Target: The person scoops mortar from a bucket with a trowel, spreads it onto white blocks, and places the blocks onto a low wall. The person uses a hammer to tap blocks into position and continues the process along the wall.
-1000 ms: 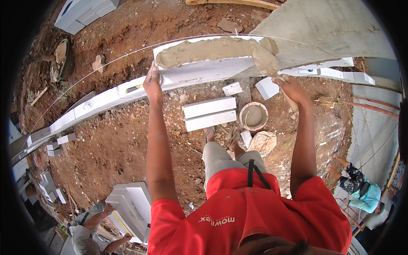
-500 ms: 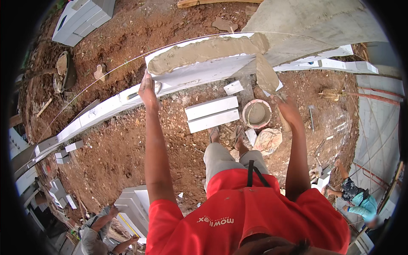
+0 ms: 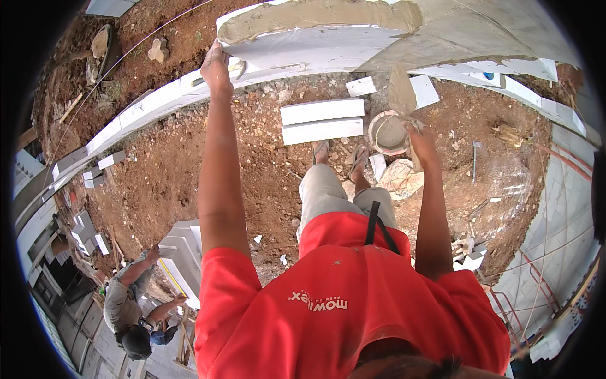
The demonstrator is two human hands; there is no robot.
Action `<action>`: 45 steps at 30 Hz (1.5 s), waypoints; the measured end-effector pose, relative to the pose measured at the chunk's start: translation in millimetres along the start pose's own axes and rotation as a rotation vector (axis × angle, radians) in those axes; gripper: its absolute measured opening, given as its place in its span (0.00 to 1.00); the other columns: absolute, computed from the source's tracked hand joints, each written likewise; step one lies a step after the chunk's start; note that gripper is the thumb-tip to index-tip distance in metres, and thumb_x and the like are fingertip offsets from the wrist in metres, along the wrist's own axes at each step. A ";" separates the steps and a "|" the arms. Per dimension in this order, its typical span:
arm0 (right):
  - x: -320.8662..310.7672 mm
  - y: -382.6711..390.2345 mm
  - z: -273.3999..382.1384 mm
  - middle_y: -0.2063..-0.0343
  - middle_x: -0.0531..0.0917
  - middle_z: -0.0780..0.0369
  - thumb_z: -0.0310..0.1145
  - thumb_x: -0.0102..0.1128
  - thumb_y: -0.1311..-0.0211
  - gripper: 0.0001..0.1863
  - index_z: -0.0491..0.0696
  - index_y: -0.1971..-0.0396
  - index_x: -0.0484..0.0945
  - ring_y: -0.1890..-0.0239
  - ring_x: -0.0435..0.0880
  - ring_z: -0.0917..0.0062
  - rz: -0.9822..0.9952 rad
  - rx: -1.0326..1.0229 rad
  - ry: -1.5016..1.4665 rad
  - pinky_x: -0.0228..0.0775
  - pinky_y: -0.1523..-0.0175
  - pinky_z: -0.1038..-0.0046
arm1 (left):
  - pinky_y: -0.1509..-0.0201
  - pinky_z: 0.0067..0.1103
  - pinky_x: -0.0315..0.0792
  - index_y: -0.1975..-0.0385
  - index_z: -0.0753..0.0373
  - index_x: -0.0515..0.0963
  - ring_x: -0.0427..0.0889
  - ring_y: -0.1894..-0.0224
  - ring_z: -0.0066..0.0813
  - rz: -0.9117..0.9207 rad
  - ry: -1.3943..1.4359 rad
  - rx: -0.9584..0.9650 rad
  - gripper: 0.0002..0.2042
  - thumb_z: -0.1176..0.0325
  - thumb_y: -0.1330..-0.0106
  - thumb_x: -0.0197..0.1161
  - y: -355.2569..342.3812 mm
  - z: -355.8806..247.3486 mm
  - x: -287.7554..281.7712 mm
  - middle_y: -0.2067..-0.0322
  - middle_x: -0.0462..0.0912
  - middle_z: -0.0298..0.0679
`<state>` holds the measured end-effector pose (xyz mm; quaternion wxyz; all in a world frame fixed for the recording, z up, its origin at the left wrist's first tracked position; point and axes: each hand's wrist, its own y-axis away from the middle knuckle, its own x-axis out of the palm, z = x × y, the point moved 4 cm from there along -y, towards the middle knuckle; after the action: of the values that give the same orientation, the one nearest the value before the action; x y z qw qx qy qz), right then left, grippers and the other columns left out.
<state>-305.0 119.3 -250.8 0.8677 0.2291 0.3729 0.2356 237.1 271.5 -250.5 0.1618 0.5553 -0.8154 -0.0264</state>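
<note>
- Trowel (image 3: 401, 95): in right hand (image 3: 421, 142), grip wrapped round the handle; mortar-smeared blade points away from the body, overlapping the bucket's far rim in view. Can't tell blade height.
- Block (image 3: 303, 45): on the white wall course, ahead of the person, mortar (image 3: 315, 19) spread along its top.
- Left hand (image 3: 216, 66): fingers at the block's left end; can't tell if the grip is tight.
- Bucket (image 3: 372, 127): on soil, just beside two loose blocks (image 3: 323, 132).
- Co-worker (image 3: 123, 306): lower left, beside stacked blocks (image 3: 180, 252).
</note>
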 end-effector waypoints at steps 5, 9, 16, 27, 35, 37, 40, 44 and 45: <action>-17.1 16.5 -146.9 0.74 0.85 0.58 0.42 0.69 0.39 0.21 0.37 0.59 0.82 0.72 0.84 0.71 0.154 0.272 0.157 0.75 0.65 0.64 | 0.28 0.34 0.75 0.37 0.81 0.69 0.77 0.34 0.47 -0.086 -0.082 0.072 0.21 0.69 0.20 0.51 38.1 16.3 -8.9 0.37 0.76 0.58; -11.0 -8.2 -243.5 0.62 0.87 0.39 0.48 0.66 0.50 0.32 0.29 0.60 0.83 0.52 0.87 0.46 0.091 0.266 0.311 0.76 0.45 0.57 | 0.40 0.29 0.84 0.62 0.69 0.84 0.89 0.52 0.38 -0.122 -0.345 -0.038 0.12 0.64 0.27 0.66 123.6 76.7 -35.4 0.55 0.88 0.51; 1.6 -78.4 -336.3 0.65 0.88 0.44 0.41 0.69 0.44 0.24 0.31 0.61 0.84 0.65 0.91 0.55 0.131 0.301 0.203 0.84 0.63 0.58 | 0.45 0.36 0.81 0.60 0.60 0.88 0.89 0.53 0.44 0.548 -1.567 -0.511 0.18 0.51 0.39 0.72 328.3 209.7 -110.9 0.55 0.90 0.47; 93.2 -154.9 -287.0 0.55 0.86 0.42 0.50 0.68 0.38 0.27 0.38 0.57 0.85 0.55 0.88 0.47 0.033 0.006 0.507 0.79 0.48 0.52 | 0.38 0.36 0.77 0.46 0.56 0.82 0.84 0.44 0.47 0.269 -1.437 -0.667 0.22 0.62 0.41 0.72 305.5 328.5 -159.2 0.48 0.85 0.52; 271.8 -217.9 -343.7 0.53 0.86 0.50 0.43 0.61 0.33 0.36 0.38 0.31 0.65 0.57 0.88 0.66 0.313 0.423 -0.124 0.80 0.53 0.63 | 0.27 0.37 0.68 0.30 0.62 0.67 0.70 0.30 0.49 -0.003 -1.247 -0.617 0.41 0.55 0.43 0.76 200.0 464.0 -188.1 0.33 0.70 0.54; 294.2 -242.5 -350.7 0.52 0.85 0.50 0.46 0.63 0.35 0.41 0.38 0.29 0.62 0.55 0.87 0.66 0.238 0.461 -0.022 0.79 0.52 0.64 | 0.26 0.37 0.66 0.29 0.63 0.64 0.69 0.30 0.51 -0.057 -1.088 -0.712 0.45 0.52 0.46 0.78 182.8 493.9 -207.5 0.34 0.70 0.56; 309.0 -289.0 -361.4 0.45 0.82 0.46 0.53 0.67 0.40 0.47 0.38 0.29 0.64 0.48 0.84 0.60 0.116 0.513 0.248 0.76 0.47 0.62 | 0.33 0.32 0.74 0.30 0.71 0.64 0.80 0.38 0.44 -0.201 -1.106 -0.729 0.51 0.46 0.50 0.80 172.0 522.1 -226.0 0.41 0.81 0.53; 321.6 -328.2 -378.0 0.32 0.72 0.52 0.58 0.53 0.32 0.38 0.48 0.30 0.69 0.32 0.69 0.59 0.132 0.608 -0.017 0.56 0.29 0.54 | 0.33 0.33 0.73 0.30 0.70 0.63 0.80 0.38 0.46 -0.250 -0.920 -0.828 0.53 0.38 0.48 0.76 168.0 553.9 -233.9 0.41 0.80 0.55; 321.9 -332.2 -383.2 0.32 0.72 0.54 0.59 0.49 0.31 0.36 0.51 0.31 0.69 0.30 0.67 0.58 0.101 0.708 -0.148 0.51 0.26 0.51 | 0.33 0.33 0.74 0.30 0.70 0.64 0.80 0.38 0.47 -0.262 -0.912 -0.823 0.53 0.37 0.49 0.76 165.3 559.1 -235.3 0.41 0.80 0.55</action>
<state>-318.7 130.5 -851.3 0.7466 0.5499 0.3556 0.1173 2.8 473.3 -797.9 -0.0062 0.4757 -0.6504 -0.5921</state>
